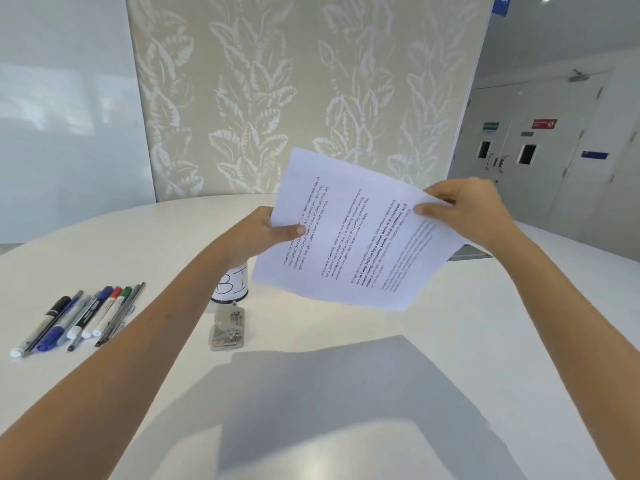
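A white sheet of paper (pixel 349 233) with several printed paragraphs hangs in the air above the table, turned sideways. My left hand (pixel 263 230) pinches its left edge, thumb on top. My right hand (pixel 467 209) pinches its right edge, thumb on the printed side. The sheet casts a large shadow on the table below.
A white round table (pixel 450 341) fills the foreground. Several pens and markers (pixel 79 320) lie in a row at the left. A metal hole punch (pixel 227 329) sits mid-table, a white labelled cup (pixel 232 285) just behind it. A leaf-patterned panel (pixel 294 91) stands behind; doors at far right.
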